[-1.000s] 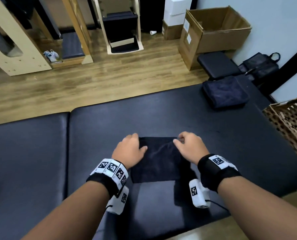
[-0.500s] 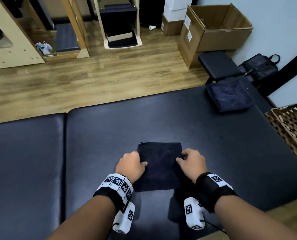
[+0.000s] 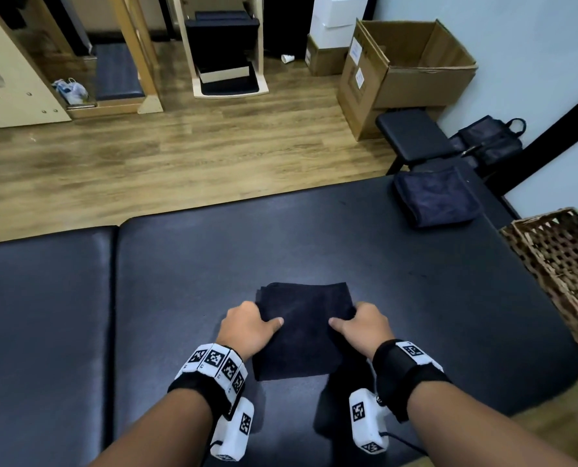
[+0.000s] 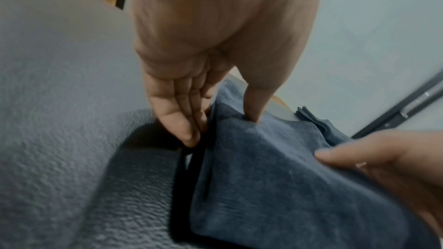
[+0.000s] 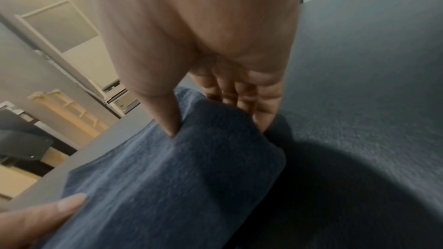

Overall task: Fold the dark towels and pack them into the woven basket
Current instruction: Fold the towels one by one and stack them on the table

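A folded dark towel [image 3: 304, 328] lies on the black padded table [image 3: 179, 281] in front of me. My left hand [image 3: 250, 328] pinches its left edge, thumb on top and fingers tucked under the side. My right hand [image 3: 361, 326] pinches the right edge the same way. The left wrist view shows the left hand [image 4: 220, 130] on the towel [image 4: 275, 177]. The right wrist view shows the right hand [image 5: 217, 130] gripping the towel [image 5: 179, 177], whose right side is raised a little. A second folded dark towel [image 3: 435, 197] rests at the table's far right corner. The woven basket [image 3: 563, 264] stands off the right end.
Beyond the table, a black stool [image 3: 412, 133] and a black bag [image 3: 489, 139] stand by the wall. An open cardboard box [image 3: 405, 69] sits on the wooden floor [image 3: 179, 156]. Wooden furniture lines the back.
Both hands have slid back from the towel's far corners to the middle of its sides, and their thumbs now lie on top of it.
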`<state>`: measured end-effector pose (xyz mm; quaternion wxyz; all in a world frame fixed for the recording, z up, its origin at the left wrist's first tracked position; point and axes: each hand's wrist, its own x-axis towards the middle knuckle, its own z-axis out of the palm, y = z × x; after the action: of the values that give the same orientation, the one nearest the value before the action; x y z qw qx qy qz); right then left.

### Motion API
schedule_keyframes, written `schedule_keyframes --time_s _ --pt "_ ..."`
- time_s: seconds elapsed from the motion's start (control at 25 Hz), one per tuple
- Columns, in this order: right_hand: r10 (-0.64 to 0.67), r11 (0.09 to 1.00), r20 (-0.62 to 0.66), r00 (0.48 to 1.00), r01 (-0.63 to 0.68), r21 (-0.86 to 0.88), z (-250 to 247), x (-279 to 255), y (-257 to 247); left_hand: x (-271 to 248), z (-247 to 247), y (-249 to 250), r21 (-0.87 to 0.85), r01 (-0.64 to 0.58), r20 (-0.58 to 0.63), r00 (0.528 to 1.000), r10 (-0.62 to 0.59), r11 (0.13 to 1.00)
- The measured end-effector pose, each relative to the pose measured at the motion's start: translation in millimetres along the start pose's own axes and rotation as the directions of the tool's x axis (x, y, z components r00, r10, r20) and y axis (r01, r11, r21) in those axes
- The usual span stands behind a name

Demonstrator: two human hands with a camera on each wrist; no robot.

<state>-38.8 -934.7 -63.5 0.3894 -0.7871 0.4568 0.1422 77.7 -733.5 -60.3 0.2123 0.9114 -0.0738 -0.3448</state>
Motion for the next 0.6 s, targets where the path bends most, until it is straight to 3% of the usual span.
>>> schedule_keyframes --time_s 0.24,0.44,0.6 --pt "0.045 0.946 0.045 0.998 -0.057 0.318 -2.6 1.9 7.2 5.5 11.3 3.5 -0.161 0.006 0.01 1.0 -0.005 0.987" --pt "-0.007 0.926 0.023 1.0 -0.002 0.378 -50.9 12.3 17.2 7.0 20.9 39.6 -0.454 -0.019 0.029 0.999 0.036 0.891" --pt "-0.039 0.921 -0.022 0.999 0.045 0.386 -111.6 47.0 37.7 14.8 44.5 103.0 -0.517 -0.042 -0.006 0.999 0.046 0.855"
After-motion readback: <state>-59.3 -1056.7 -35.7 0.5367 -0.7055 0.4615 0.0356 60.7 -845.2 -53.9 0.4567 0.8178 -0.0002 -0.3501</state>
